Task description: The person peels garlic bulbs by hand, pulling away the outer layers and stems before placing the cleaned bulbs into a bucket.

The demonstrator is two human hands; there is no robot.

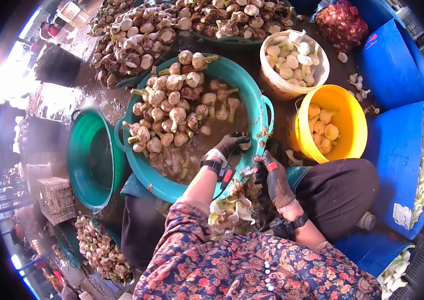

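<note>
A wide teal tub (pixel 144 177) of muddy water stands before me, with dirty garlic bulbs (pixel 164 107) piled in its back left and several floating. My left hand (pixel 228 146), in a dark wet glove, is closed around a pale garlic bulb (pixel 245 146) over the tub's near right part. Beside it, just outside the right rim, is my right hand (pixel 278 182), also gloved. Its fingers are curled at the rim; what they hold, if anything, is hidden. Stripped skins and leaves (pixel 234 212) lie heaped below my hands, with scraps stuck to the rim.
A yellow bucket (pixel 357 125) and a white bucket (pixel 296 90) at the right hold cleaned bulbs. Blue bins (pixel 387 165) line the right side. An upright green basin (pixel 72 155) sits left. More unpeeled garlic (pixel 137 45) is piled at the back, and a red net sack (pixel 342 27) stands back right.
</note>
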